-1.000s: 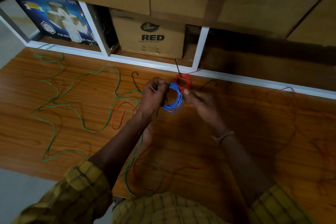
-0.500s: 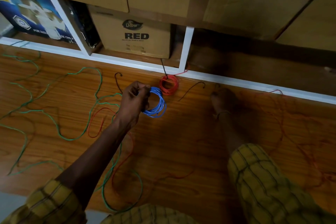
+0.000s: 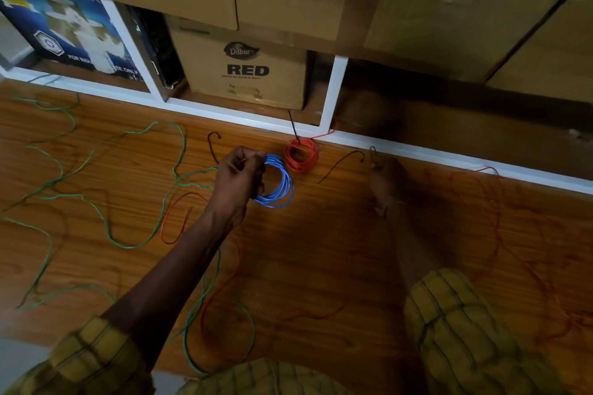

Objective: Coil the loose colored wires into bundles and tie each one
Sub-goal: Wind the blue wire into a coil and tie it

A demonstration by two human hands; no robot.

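A small blue wire coil [image 3: 284, 189] hangs just above the wooden table, pinched at its left side by my left hand [image 3: 237, 176]. Behind it a red coil [image 3: 301, 155] lies on the table with a black tie sticking up from it. My right hand [image 3: 386, 181] rests further right, in shadow, its fingertips at a short dark wire piece [image 3: 372, 151]; whether it grips the piece is unclear. Another dark piece [image 3: 340, 165] lies between the red coil and that hand. Loose green wire [image 3: 106, 224] and loose red wire [image 3: 167, 228] sprawl to the left.
Thin reddish wire [image 3: 494, 234] tangles over the table's right side. A white shelf frame [image 3: 337, 90] borders the back edge, with a cardboard box marked RED [image 3: 244, 70] inside and larger cartons above. A hooked dark wire piece [image 3: 211, 144] lies left of my left hand.
My right hand has let go of the blue coil and moved right to the dark wire piece near the shelf edge. My left hand keeps the blue coil.
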